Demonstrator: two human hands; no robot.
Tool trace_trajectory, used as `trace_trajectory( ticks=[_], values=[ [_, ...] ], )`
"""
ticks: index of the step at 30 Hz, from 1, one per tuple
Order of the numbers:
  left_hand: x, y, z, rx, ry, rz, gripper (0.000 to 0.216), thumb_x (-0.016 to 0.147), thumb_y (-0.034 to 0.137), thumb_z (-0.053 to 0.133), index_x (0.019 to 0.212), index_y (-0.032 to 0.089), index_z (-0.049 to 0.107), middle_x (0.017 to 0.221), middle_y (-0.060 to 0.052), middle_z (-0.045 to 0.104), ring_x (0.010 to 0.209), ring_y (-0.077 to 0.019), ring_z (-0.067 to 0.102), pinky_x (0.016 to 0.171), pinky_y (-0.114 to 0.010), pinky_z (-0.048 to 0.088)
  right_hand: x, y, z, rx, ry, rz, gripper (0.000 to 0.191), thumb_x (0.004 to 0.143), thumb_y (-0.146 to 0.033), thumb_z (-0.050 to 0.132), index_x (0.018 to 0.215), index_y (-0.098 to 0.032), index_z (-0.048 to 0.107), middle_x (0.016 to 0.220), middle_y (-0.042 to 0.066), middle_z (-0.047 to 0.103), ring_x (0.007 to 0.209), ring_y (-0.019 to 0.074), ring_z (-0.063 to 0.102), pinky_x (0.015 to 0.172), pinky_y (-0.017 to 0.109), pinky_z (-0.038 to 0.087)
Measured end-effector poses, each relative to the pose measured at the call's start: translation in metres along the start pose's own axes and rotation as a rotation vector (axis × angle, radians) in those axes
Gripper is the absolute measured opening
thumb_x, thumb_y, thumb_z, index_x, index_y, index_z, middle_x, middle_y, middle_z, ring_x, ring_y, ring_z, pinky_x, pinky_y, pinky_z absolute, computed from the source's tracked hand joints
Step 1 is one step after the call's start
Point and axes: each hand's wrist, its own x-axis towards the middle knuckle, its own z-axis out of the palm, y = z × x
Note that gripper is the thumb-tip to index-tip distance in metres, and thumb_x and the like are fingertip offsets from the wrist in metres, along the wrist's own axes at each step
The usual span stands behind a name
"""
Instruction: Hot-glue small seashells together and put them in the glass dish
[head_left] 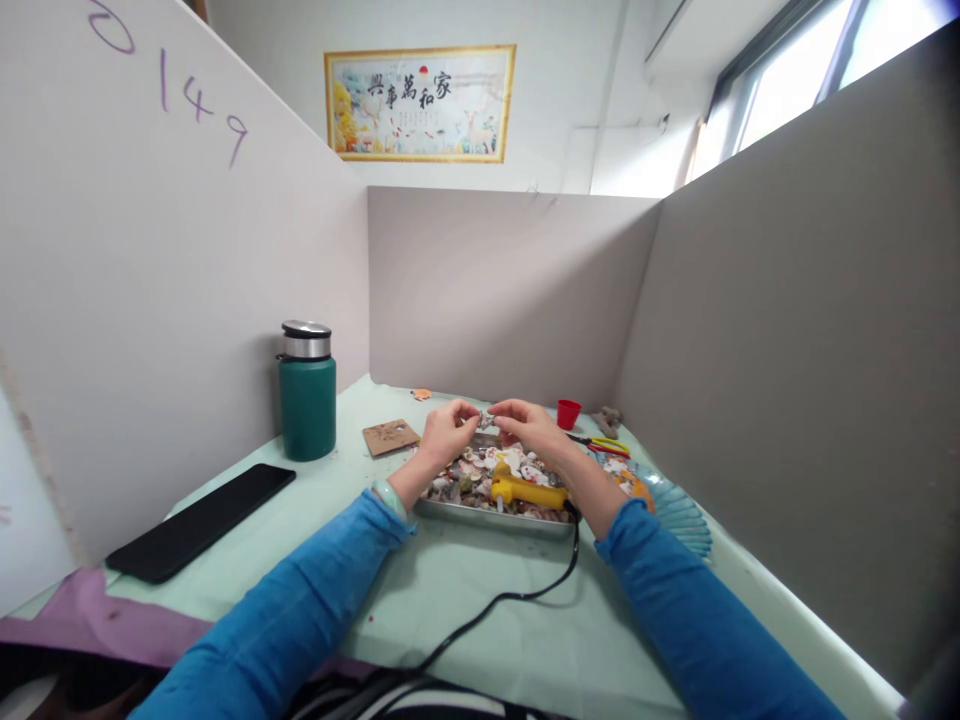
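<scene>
My left hand (448,432) and my right hand (526,426) meet above the far side of a metal tray (495,519). Between their fingertips they pinch a small greyish piece (486,421), too small to name for certain. Shells and small bits (465,478) in mixed colours fill the tray below. A yellow hot glue gun (527,489) lies on top of them, its nozzle toward the left and its black cord (510,597) running down to the table's front edge.
Left of the tray are a brown card (391,437), a green bottle (307,400) and a black phone-like slab (202,520). To the right are a red cup (568,414), yellow-and-red-handled scissors (609,447) and a blue shell-shaped dish (679,510). Grey partitions (510,300) enclose the table.
</scene>
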Motion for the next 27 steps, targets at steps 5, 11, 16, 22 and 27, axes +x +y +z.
trace_trajectory(
  ticks=[5, 11, 16, 22, 27],
  values=[
    [-0.0017, -0.0004, 0.0015, 0.064, 0.001, 0.033, 0.013, 0.074, 0.023, 0.054, 0.079, 0.016, 0.064, 0.072, -0.002, 0.067, 0.064, -0.0124, 0.058, 0.061, -0.023, 0.044, 0.0006, 0.0022, 0.0002, -0.045, -0.013, 0.016, 0.022, 0.073, -0.028, 0.064, 0.092, -0.017, 0.063, 0.071, 0.001, 0.064, 0.057, 0.0090, 0.057, 0.052, 0.020, 0.048],
    [-0.0015, -0.0032, 0.0040, 0.064, -0.020, 0.046, 0.014, 0.075, 0.025, 0.054, 0.080, 0.016, 0.065, 0.068, -0.001, 0.065, 0.059, -0.0113, 0.056, 0.058, -0.022, 0.043, 0.0014, 0.0044, 0.0011, -0.081, -0.035, 0.026, 0.018, 0.074, -0.027, 0.063, 0.090, -0.017, 0.065, 0.073, 0.001, 0.065, 0.058, 0.0090, 0.058, 0.052, 0.018, 0.047],
    [-0.0017, -0.0038, 0.0035, 0.096, -0.004, 0.055, 0.015, 0.075, 0.024, 0.054, 0.080, 0.017, 0.065, 0.069, -0.001, 0.065, 0.059, -0.0118, 0.056, 0.058, -0.022, 0.042, 0.0017, 0.0050, 0.0011, -0.073, -0.055, 0.023, 0.025, 0.074, -0.034, 0.064, 0.094, -0.018, 0.065, 0.077, 0.002, 0.066, 0.063, 0.0108, 0.059, 0.055, 0.020, 0.048],
    [-0.0030, -0.0040, 0.0049, 0.091, -0.022, 0.101, 0.014, 0.076, 0.024, 0.054, 0.080, 0.017, 0.065, 0.069, -0.001, 0.065, 0.057, -0.0103, 0.055, 0.057, -0.021, 0.041, 0.0033, 0.0080, 0.0028, -0.070, -0.075, -0.011, 0.027, 0.067, -0.031, 0.070, 0.088, -0.017, 0.064, 0.076, 0.001, 0.064, 0.062, 0.0100, 0.058, 0.057, 0.021, 0.047],
    [-0.0024, -0.0024, 0.0040, 0.075, -0.026, 0.102, 0.014, 0.077, 0.025, 0.054, 0.080, 0.016, 0.066, 0.069, -0.001, 0.065, 0.058, -0.0102, 0.055, 0.059, -0.021, 0.042, 0.0027, 0.0075, 0.0033, 0.004, -0.054, 0.002, 0.025, 0.066, -0.026, 0.071, 0.088, -0.016, 0.063, 0.076, 0.001, 0.064, 0.060, 0.0092, 0.057, 0.058, 0.022, 0.047]
  ],
)
